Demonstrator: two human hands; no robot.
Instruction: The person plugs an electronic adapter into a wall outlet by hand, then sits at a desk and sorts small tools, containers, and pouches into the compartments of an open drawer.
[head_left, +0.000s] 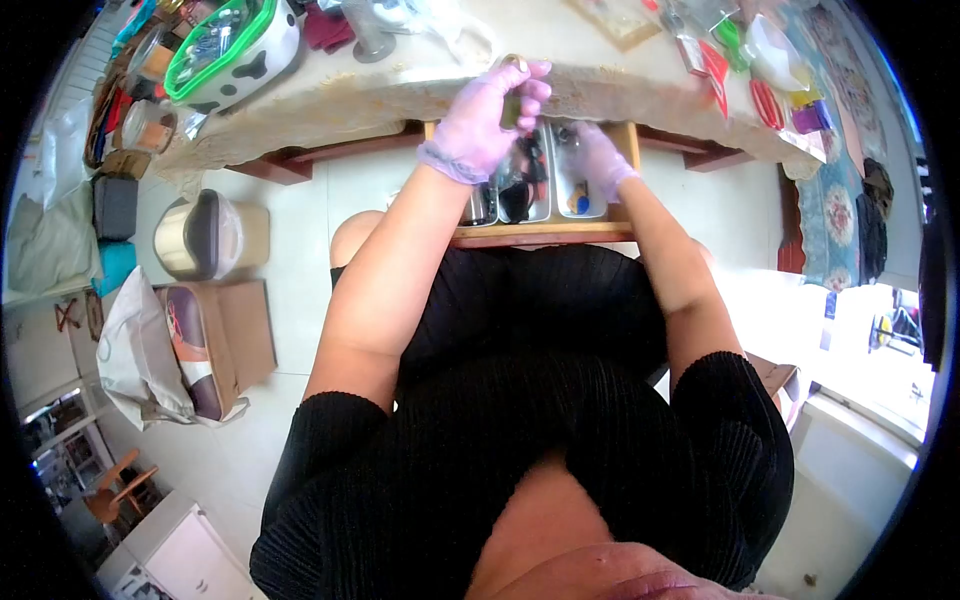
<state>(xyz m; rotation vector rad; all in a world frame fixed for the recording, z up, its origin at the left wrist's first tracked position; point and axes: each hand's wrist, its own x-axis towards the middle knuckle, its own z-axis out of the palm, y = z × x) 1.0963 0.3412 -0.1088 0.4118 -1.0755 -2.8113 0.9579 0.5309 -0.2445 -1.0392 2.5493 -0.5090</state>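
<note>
My left hand [470, 125], in a thin translucent pink-purple glove, is raised at the table's front edge above the drawer. Its fingers curl round a small dark-green item [511, 110], mostly covered by the hand, so its kind does not show. My right hand [600, 162], gloved the same way, reaches down into the right part of the open wooden drawer [540, 232]. Its fingers are smeared and partly lost among the contents. Beside it, a white tray [582, 210] holds a small blue and yellow piece. Dark items [518, 195] fill the neighbouring tray.
A cloth-covered table [400, 75] overhangs the drawer. On it stand a green-rimmed tub [245, 70] of small tools at left and a red-handled item [766, 104] at right. A bin [195, 235] and a cardboard box [235, 335] stand on the left floor.
</note>
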